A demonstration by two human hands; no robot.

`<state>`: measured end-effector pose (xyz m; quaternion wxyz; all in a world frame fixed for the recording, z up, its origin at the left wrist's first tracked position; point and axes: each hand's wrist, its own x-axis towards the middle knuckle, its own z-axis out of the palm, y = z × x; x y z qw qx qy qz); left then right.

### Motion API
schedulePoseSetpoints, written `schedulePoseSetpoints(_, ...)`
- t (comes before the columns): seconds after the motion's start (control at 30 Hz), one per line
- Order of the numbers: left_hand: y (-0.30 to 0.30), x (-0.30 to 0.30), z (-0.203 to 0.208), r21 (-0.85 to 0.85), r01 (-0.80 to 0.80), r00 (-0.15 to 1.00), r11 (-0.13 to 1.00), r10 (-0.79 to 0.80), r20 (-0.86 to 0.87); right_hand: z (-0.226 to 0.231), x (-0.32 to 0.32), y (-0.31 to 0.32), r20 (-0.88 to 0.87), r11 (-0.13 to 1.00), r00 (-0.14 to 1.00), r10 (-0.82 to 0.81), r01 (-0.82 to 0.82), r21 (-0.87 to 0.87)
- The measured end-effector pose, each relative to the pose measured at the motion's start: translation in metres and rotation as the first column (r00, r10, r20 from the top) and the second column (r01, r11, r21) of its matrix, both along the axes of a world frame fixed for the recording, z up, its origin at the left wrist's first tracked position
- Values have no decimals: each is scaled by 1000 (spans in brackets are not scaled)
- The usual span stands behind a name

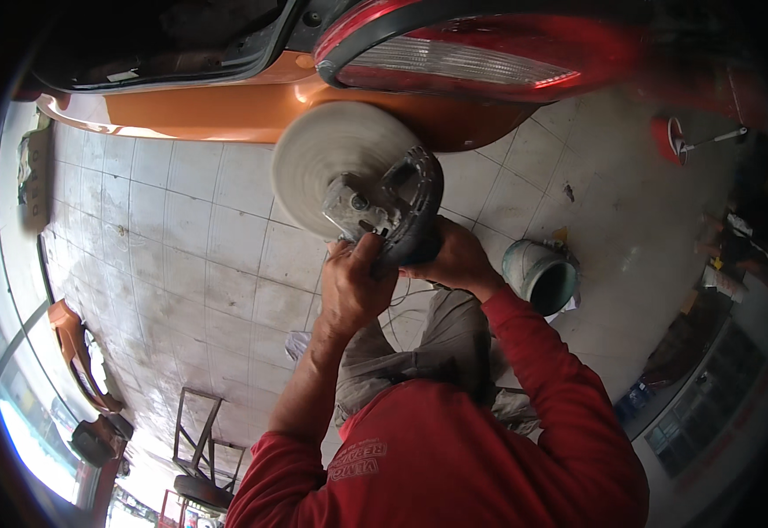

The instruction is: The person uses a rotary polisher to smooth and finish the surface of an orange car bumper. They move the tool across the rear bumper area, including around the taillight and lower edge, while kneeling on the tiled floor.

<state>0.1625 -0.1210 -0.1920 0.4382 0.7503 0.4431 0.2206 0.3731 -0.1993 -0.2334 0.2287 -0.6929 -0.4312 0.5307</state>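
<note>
A rotary polisher (357,202) with a dark, dust-smeared body is up against the orange car panel (199,113). Its round, pale pad (313,158) is blurred in rings and overlaps the panel's lower edge. My left hand (356,280) is closed around the near side of the machine's body, thumb on top. On the other side, my right hand (459,257) wraps the dark rear part; its fingertips are hidden behind the tool. Just above the pad to the right is the car's red and clear tail light (463,57).
A greenish bucket (540,275) lies tipped or angled on the tiled floor (190,238) right of my knees. A metal-framed stand (203,440) is at lower left, near a loose orange body panel (80,352). A red object with a rod (676,141) stands far right.
</note>
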Motion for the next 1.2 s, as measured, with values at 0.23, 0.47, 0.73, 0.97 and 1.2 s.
schedulePoseSetpoints(0.23,-52,126,40,-51,-43,997,998,46,61,46,157,-29,54,967,965,256,-256,-17)
schedulePoseSetpoints(0.47,-79,215,70,-171,-61,988,983,84,131,23,296,-55,-612,900,776,151,-364,-239)
schedulePoseSetpoints(0.73,-57,132,63,-207,-227,966,952,247,78,26,191,17,-674,867,707,213,-455,-203)
schedulePoseSetpoints(0.97,12,26,67,-324,-240,971,915,220,-98,0,77,49,-718,882,690,90,-389,-264)
schedulePoseSetpoints(1.2,73,-14,81,-313,-215,974,925,180,-136,28,24,102,-728,824,685,-9,-408,-394)
